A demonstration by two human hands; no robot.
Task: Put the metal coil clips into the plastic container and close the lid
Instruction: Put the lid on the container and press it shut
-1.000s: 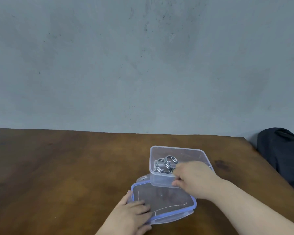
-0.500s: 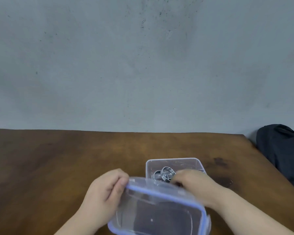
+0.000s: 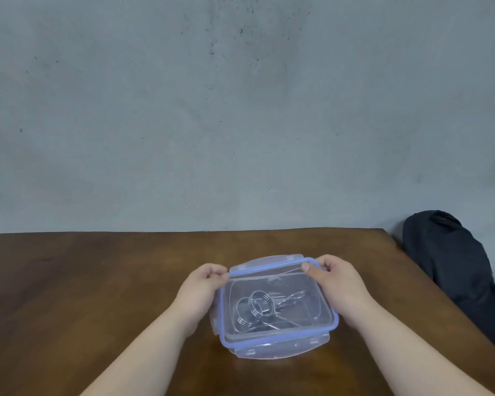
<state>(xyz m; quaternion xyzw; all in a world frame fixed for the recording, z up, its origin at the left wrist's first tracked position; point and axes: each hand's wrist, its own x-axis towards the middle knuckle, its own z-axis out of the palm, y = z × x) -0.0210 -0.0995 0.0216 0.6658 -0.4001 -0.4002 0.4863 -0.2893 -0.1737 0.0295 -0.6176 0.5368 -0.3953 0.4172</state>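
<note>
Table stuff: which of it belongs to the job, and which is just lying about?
Part of the job:
- lid, held by the left hand and right hand
- plastic container
- metal coil clips inside it

Just lying about:
- dark bag beside the table

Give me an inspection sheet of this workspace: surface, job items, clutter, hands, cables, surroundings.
Surface: dark brown wooden table, bare apart from the job's things.
Job's things: clear rectangular plastic container on the table; silver metal coil clips lie inside, seen through the top; clear lid with blue seal rim sits over the container; whether it is seated cannot be told, and the side latches look not yet snapped down.
Clutter: nothing seen.
Hands: left hand grips the lid's far left corner; right hand grips its far right corner.
Cables: nothing seen.
Surroundings: plain grey wall behind; black fabric bundle beyond the table's right edge.
</note>
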